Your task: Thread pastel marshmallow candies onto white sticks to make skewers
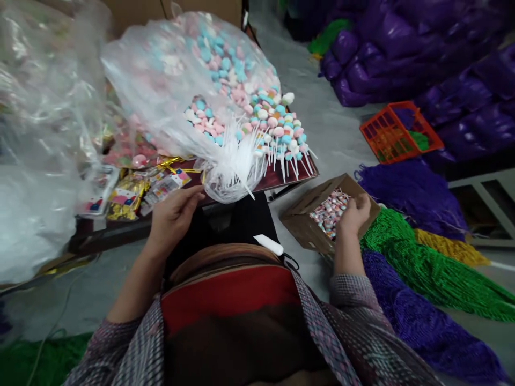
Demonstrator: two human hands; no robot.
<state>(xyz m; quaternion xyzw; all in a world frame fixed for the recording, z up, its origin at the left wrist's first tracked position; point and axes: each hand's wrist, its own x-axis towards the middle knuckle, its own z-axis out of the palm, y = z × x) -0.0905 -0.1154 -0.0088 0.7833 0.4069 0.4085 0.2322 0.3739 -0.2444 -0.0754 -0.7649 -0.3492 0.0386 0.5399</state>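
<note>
A heap of purple bags [422,48] fills the far right of the floor, and crumpled clear plastic [36,134] takes up the whole left side. In front of me a big clear bag of lollipops [201,96] lies tilted on the dark counter [120,228], its pink, blue and white sweets packed inside and the white sticks spilling from its mouth toward me. On the floor to my right lie strands of green beads [426,268], purple beads [422,327] and a smaller yellow bunch [446,245], with an orange crate [398,131] farther back. Just beside the counter's right corner sits an open cardboard box [306,225] holding wrapped lollipops. On the counter's near left lie small gold-edged packets [137,195]. A white stick-shaped object [269,244] rests on my lap.

My right hand [354,214] is down in the box, its grip curled over the wrapped sweets; I cannot tell whether it has closed on any. My left hand [173,214] hovers at the counter's near edge, just below the bag's mouth, its grip loosely curved with thumb and fingers apart, holding nothing I can make out.
</note>
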